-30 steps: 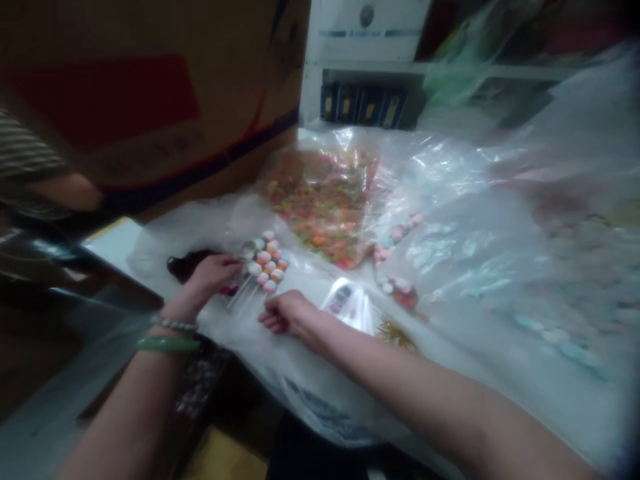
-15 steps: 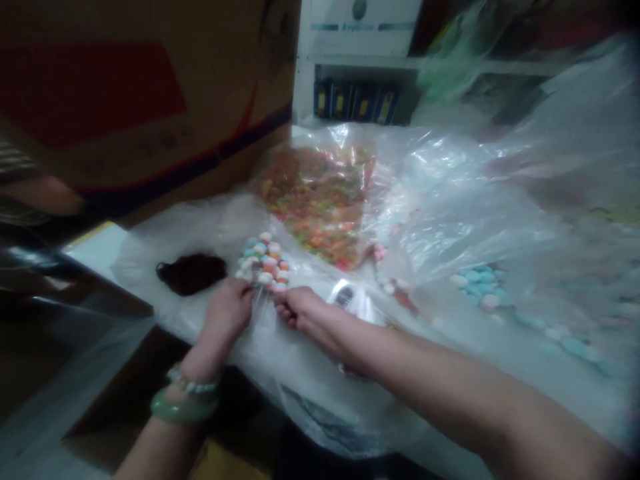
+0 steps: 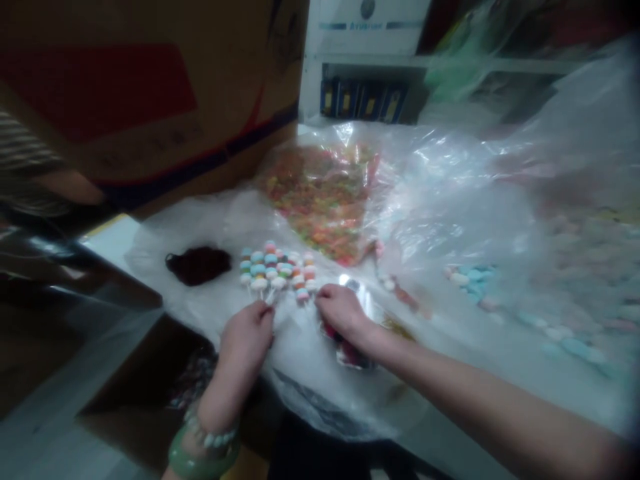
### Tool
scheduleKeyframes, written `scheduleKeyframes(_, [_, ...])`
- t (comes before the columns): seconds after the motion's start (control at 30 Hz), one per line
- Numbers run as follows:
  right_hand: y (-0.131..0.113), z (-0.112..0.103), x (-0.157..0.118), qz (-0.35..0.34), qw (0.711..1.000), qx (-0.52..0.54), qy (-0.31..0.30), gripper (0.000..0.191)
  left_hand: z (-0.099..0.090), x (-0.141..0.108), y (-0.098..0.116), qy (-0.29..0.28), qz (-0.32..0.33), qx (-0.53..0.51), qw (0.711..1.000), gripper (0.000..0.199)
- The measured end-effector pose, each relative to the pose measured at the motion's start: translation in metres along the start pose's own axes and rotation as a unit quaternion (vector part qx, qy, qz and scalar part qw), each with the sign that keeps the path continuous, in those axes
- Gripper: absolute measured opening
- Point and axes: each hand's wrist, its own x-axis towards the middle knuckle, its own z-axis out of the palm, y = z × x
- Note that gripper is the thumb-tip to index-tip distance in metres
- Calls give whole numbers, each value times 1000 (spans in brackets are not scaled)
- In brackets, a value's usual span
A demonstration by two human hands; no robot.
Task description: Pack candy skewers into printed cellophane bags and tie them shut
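Several skewers of colourful candy (image 3: 273,267), in pastel blue, white, pink and orange, fan out on clear plastic sheeting at the middle. My left hand (image 3: 249,333), with a beaded bracelet and a green bangle, is closed on the thin white sticks at their lower left. At the right end of the fan, my right hand (image 3: 341,308) is closed with its fingertips by the sticks of the rightmost skewers. Below and beside it lies a shiny clear package (image 3: 354,357) with dark red contents, partly covered by the hand.
A dark bundle (image 3: 199,265) lies left of the skewers. Behind are a bag of orange-green candies (image 3: 320,200) and a large cardboard box (image 3: 150,87). Blue and white candies (image 3: 475,280) lie under plastic at right. Another person's arm (image 3: 70,185) shows at far left.
The skewers, bunched together before, are now spread into a wider fan. My hands have moved apart, the right one to the right. The view has shifted slightly.
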Motion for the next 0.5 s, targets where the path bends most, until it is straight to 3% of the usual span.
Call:
scheduleKeyframes(0.1, [3,4,-11,-114,985,-112,63,17,-7,-12,3,8,-8,155,988,27])
scheduleKeyframes(0.27, [4,18,-24,-153,987,-55,-10,17,-7,-27,7,31,14,263,964,31])
scheduleKeyframes(0.37, [-1,26,-26,-123,990,8,-62,16,-9,-31,10,20,21,285,958,30])
scheduleKeyframes(0.5, [-9,38,-22,-30,987,118,-100,12,-14,-39,14,-9,34,294,955,33])
